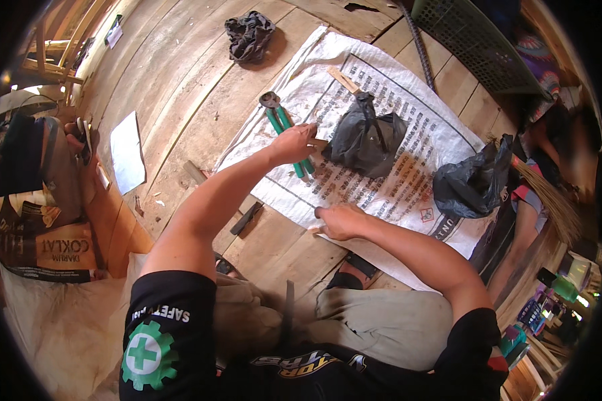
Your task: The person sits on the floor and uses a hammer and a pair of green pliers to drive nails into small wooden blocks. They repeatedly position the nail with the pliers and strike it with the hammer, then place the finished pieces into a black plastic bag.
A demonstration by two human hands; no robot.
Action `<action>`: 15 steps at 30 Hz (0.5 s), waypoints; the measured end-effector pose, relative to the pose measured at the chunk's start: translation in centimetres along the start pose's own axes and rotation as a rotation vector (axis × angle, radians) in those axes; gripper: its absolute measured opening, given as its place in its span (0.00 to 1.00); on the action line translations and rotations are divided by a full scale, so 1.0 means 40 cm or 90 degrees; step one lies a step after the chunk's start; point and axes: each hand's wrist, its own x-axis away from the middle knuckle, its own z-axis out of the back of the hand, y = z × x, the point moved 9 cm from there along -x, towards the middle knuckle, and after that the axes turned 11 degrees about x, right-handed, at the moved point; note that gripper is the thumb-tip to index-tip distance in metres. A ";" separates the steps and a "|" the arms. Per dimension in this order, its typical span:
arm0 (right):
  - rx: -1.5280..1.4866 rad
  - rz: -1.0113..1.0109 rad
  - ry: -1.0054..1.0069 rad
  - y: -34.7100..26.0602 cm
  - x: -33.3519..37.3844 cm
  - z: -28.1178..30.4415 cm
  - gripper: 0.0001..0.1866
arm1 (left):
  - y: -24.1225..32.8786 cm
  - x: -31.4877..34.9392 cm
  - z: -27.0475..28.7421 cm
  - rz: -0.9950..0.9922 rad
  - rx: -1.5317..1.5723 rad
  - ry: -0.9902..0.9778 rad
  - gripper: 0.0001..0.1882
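Observation:
My left hand (293,144) is closed beside the green-handled pincers (284,123) lying on a white printed sack (301,63). A short brown piece (319,142) shows at its fingertips; its kind is unclear. Just right of that hand sits a black plastic bag (368,147), its top bunched, with a flat wooden stick (343,80) beside its far end. My right hand (342,221) is closed, low over the sack's near edge. Something small and pale shows under its fingers, too small to name. Another black plastic bag (471,180) stands at the sack's right.
A crumpled black bag (249,37) and a white sheet (127,152) lie on the plank floor (180,87). A dark strip (246,219) is near my knees. At far right are a green crate (478,47), a broom (548,204) and another person's limb (518,234).

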 end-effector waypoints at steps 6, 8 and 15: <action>-0.030 -0.037 0.119 -0.012 -0.074 0.088 0.22 | 0.076 0.170 0.151 -0.044 0.046 0.078 0.15; -0.159 -0.054 0.183 -0.024 -0.100 0.148 0.25 | 0.088 0.233 0.194 -0.023 0.039 0.090 0.15; -0.457 0.152 0.394 -0.189 -0.117 0.388 0.29 | 0.118 0.462 0.331 -0.128 0.147 0.300 0.13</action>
